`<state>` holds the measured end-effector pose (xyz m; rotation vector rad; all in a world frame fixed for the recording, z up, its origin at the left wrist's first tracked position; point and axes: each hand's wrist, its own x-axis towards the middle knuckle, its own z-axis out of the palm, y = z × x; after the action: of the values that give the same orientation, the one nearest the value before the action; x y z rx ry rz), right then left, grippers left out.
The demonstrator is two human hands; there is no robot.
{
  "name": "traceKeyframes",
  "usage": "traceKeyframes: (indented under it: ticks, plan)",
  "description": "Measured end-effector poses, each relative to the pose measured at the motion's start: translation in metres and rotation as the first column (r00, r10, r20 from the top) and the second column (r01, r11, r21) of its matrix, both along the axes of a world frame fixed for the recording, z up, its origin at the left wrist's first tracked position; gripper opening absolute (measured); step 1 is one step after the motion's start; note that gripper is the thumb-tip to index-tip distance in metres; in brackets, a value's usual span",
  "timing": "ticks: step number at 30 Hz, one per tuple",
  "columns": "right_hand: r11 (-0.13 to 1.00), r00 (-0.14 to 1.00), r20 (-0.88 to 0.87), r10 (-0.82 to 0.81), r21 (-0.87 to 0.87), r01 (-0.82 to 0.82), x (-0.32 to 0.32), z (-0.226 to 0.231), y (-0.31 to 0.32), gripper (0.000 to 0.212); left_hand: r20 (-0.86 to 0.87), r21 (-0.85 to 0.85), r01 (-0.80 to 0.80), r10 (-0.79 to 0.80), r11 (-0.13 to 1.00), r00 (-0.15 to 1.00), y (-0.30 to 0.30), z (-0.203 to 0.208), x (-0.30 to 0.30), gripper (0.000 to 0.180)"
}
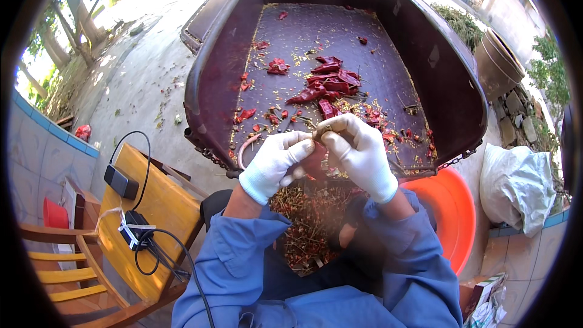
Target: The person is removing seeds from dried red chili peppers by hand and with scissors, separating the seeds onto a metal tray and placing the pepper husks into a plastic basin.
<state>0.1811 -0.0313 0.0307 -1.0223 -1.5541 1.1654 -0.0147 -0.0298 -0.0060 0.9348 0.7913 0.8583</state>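
Presently, both gloved hands are raised over the near edge of the dark red cart bed (pixel 425 54), working a single dried chilli (pixel 313 163). It hangs between them, blurred in part. The left hand (pixel 274 163) has its thumb and forefinger closed narrowly on the piece near its upper end; the right hand (pixel 364 157) pinches the same end, fingers bent and close together. Which exact part each grips cannot be told.

Progress is judged partial. A small pile of whole chillies (pixel 331 80) lies on the bed floor, apparently not yet handled. Around it are torn red scraps (pixel 278 66) and scattered pale seeds, consistent with a good share already worked. Below the hands, between the person's legs, a broad heap of stems and fragments (pixel 300 225) supports that finding. The orange basin (pixel 463 225) stands to the right; its contents cannot be established.
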Motion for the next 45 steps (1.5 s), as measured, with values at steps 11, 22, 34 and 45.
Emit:
traceKeyframes:
  ticks: [11,22,34,45]
  plan:
    - [0.981,0.994,-0.090,0.064,-0.175,-0.079,0.003,0.006,0.000,0.016,0.057,-0.041,0.016,-0.014,0.999,0.998,0.001,-0.007,0.001,0.033]
    - [0.926,0.938,0.298,-0.180,0.372,0.060,-0.008,-0.022,0.002,0.012,-0.521,0.617,0.110,0.300,0.779,0.799,-0.003,-0.009,0.013,0.024]
    - [0.950,0.939,-0.146,-0.311,-0.011,0.313,0.050,-0.007,0.071,0.015,0.133,0.258,-0.332,0.307,0.907,0.942,-0.013,0.007,-0.005,0.018]
    - [0.922,0.206,0.898,-0.388,0.380,0.081,0.021,-0.065,0.089,0.031,0.236,0.088,-0.363,0.335,0.928,0.912,-0.002,0.005,-0.004,0.031]
